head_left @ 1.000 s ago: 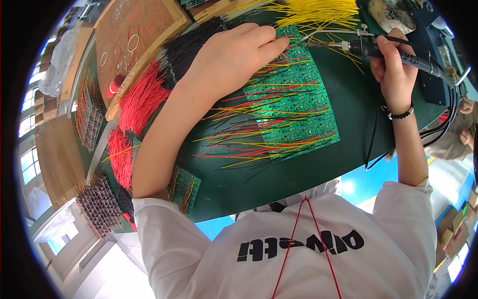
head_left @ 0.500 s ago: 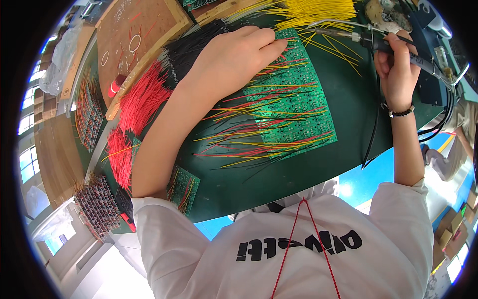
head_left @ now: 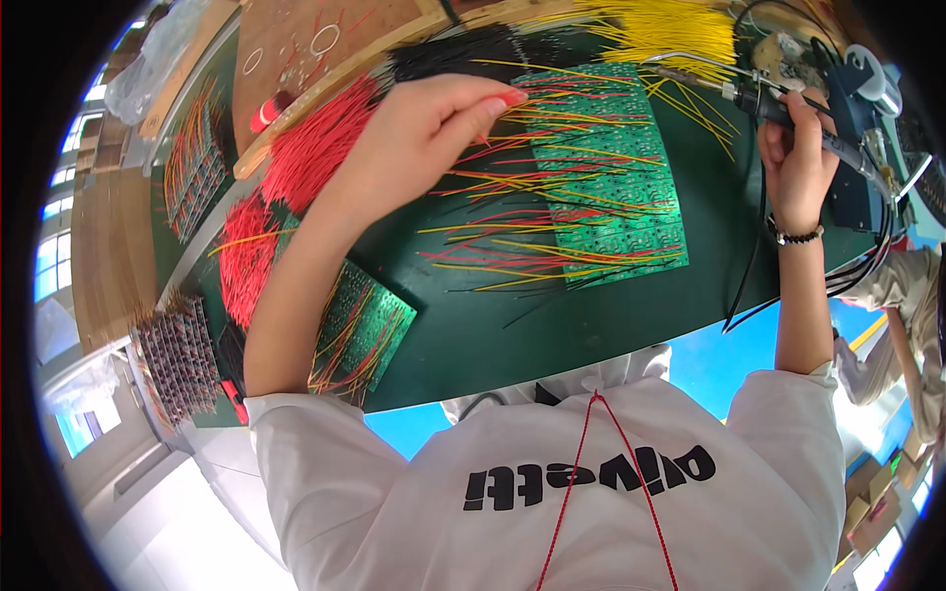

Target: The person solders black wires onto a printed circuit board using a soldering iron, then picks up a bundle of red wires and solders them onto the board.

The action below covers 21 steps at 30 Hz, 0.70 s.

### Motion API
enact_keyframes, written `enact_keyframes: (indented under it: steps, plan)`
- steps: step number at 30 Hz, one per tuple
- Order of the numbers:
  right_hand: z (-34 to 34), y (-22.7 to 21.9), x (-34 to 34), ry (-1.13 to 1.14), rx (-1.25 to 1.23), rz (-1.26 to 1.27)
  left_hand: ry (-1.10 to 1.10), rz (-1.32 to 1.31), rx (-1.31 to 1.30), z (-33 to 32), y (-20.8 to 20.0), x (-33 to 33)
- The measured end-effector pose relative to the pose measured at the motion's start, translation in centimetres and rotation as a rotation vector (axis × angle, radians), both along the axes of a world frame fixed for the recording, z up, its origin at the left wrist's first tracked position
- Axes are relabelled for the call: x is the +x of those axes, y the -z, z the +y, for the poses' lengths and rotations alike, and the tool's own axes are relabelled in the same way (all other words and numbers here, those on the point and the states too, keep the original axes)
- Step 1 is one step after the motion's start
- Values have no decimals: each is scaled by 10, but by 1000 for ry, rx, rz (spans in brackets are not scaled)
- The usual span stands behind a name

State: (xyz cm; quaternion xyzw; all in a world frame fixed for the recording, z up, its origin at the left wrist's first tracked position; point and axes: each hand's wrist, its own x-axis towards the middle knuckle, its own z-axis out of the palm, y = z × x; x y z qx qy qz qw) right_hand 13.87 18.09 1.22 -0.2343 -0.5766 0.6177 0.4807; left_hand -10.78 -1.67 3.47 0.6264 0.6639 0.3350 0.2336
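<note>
While the right hand (head_left: 800,163) is wrapped around the iron (head_left: 754,102), aimed left at the board (head_left: 621,177), the left hand (head_left: 429,128) pinches red wire (head_left: 483,141) beside its far-left corner. Green and fringed with multicoloured wires (head_left: 522,220), the board lies on the table (head_left: 493,345), long axis running away from the person.

Green tabletop (head_left: 473,335) with circuit boards (head_left: 616,182), red wires (head_left: 320,143), yellow wires (head_left: 675,34)

Board (head_left: 621,187) on table (head_left: 473,340), wires (head_left: 672,32) behind – iron (head_left: 753,100) right
</note>
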Motion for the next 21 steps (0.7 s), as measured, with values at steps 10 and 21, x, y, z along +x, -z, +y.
enact_keyframes:
  steps: [10, 21]
  plan:
    - [-37, 1, -25, -72, 120, -246, -113, -187, -11, -25, 10, 14]
    - [-34, 6, -19, -227, 19, -76, -22, -217, -28, -29, 19, 16]
